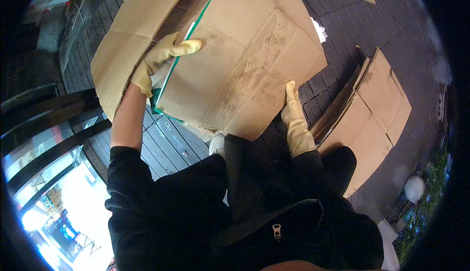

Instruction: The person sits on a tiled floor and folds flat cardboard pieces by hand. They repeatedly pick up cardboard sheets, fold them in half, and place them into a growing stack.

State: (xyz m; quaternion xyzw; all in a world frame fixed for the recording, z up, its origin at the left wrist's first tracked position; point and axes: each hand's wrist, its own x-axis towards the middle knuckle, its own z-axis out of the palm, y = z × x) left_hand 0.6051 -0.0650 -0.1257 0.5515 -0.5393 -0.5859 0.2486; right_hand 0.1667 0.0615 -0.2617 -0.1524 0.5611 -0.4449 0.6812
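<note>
The carton (235,60) lies flattened in front of the person, above the wooden deck (171,146), tilted, with a green edge (172,75) along its left side. The left hand (164,58), in a yellow glove, pinches that side: the thumb lies flat on the carton's face, the other fingers mostly tucked out of sight behind. The right hand (296,119), gloved too, is at the carton's lower right edge, thumb up against it — its fingers are hidden, so I cannot tell whether they close on it.

The carton looks light for its size and stiff across each panel, but likely to hinge at the long creases beside its stained band (252,67). The card seems dry and not very slippery; its corners could crumple. Opposite edges are the sound place to hold, thumbs on top and fingers spread beneath — a grip on one corner would probably let it sag.

Left of the carton, just beside it, stands a big bent sheet (125,38); right of it, apart, lies a flat stack (377,109).
</note>
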